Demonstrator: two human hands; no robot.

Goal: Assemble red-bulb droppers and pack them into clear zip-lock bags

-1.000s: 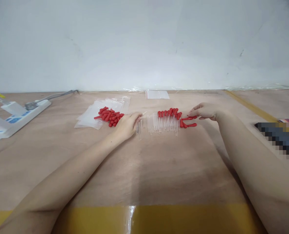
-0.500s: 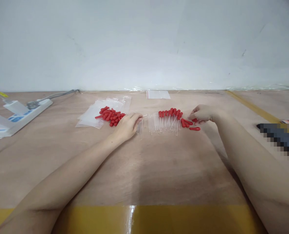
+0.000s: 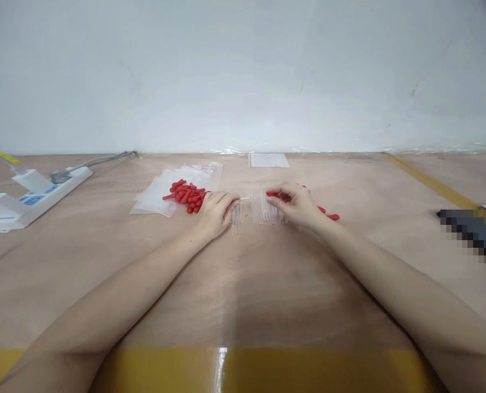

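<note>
Pointing from the left hand (image 3: 218,213) toward the right, a thin, straight, clear tube (image 3: 245,198) sits pinched between thumb and fingertips, its end just short of the right hand (image 3: 297,204), whose thumb and fingers close narrowly on a small, red, rubbery bulb (image 3: 271,194). Between the hands, a row of clear, slender tubes (image 3: 261,212) lies on the brown, wood-grained table (image 3: 276,295), partly hidden by the right hand. Loose red bulbs (image 3: 333,217) lie just beyond that hand. Beside the left hand, a heap of red bulbs (image 3: 185,195) rests partly on flat, translucent plastic bags (image 3: 149,196). Farther out are a small, white, rectangular packet (image 3: 268,160) near the wall and a long, white plastic power strip (image 3: 58,189) at far left.
</note>
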